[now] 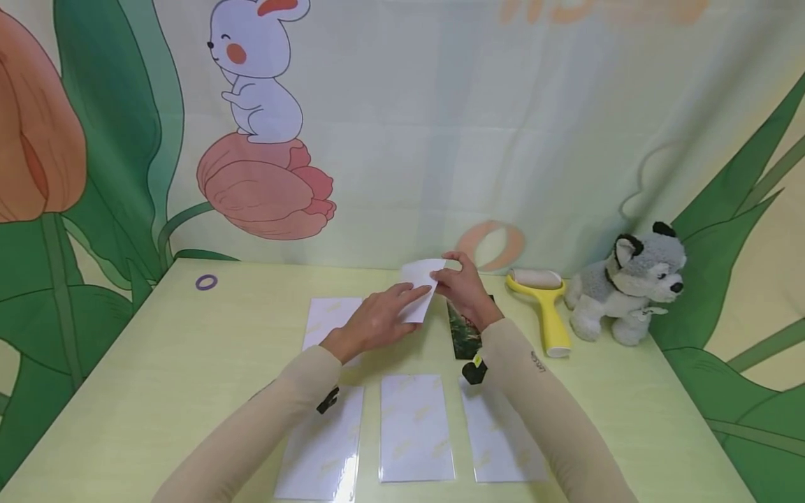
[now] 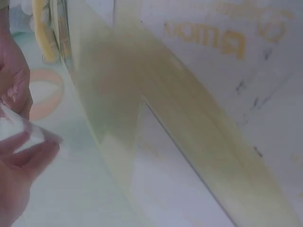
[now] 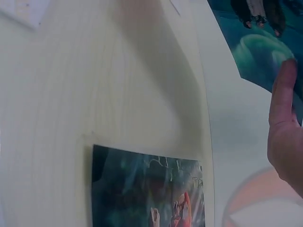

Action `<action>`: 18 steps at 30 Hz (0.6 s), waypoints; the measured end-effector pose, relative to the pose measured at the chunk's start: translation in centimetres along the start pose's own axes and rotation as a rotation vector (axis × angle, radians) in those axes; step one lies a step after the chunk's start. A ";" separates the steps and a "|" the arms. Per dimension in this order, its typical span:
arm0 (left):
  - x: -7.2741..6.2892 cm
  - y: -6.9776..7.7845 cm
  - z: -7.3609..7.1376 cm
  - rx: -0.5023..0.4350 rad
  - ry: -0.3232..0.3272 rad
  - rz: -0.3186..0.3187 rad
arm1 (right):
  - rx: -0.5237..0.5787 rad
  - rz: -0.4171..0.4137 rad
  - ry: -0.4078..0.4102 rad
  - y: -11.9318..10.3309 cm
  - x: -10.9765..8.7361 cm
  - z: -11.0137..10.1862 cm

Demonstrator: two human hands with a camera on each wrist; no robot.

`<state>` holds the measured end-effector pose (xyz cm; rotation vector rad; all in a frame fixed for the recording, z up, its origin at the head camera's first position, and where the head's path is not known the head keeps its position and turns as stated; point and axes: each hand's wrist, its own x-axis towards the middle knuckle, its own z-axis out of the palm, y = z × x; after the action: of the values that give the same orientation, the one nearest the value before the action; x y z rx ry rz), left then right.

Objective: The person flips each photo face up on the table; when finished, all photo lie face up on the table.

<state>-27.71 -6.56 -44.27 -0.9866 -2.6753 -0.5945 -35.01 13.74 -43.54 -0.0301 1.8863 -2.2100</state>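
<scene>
Above the back middle of the table, both hands hold a photo print [image 1: 417, 271], its white back toward the head camera. My left hand [image 1: 380, 318] grips its left side, one finger lying along the white back. With thumb and fingers, my right hand [image 1: 464, 288] pinches its upper right edge. The right wrist view shows the print's blue-green picture side [image 3: 253, 52], with dark-clothed figures. Below the right hand, a second, dark photo print [image 1: 464, 335] lies on the table, partly hidden by the wrist. A white, faintly marked sheet [image 1: 330, 318] lies under the left hand.
Three more white sheets lie in front: left [image 1: 323, 447], middle [image 1: 416, 426] and right [image 1: 506, 436]. A yellow-handled roller [image 1: 552, 325] and a plush dog [image 1: 629, 286] stand at the right. A purple ring [image 1: 206, 282] lies back left. A printed curtain [image 1: 390, 140] hangs behind.
</scene>
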 end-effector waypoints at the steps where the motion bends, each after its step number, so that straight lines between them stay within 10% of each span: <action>1: 0.0 -0.1 0.0 0.000 0.023 0.027 | 0.022 -0.002 0.004 0.0 0.0 0.0; 8: 0.4 -0.3 0.0 -0.110 0.220 0.157 | 0.139 -0.004 -0.019 -0.2 -0.3 0.3; 18: 0.6 -0.3 0.0 -0.334 0.342 0.015 | 0.019 -0.077 0.038 0.8 -0.8 1.6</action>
<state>-28.34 -6.45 -44.12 -0.8842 -2.3099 -1.1223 -33.87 12.17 -43.95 -0.0594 1.9141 -2.2949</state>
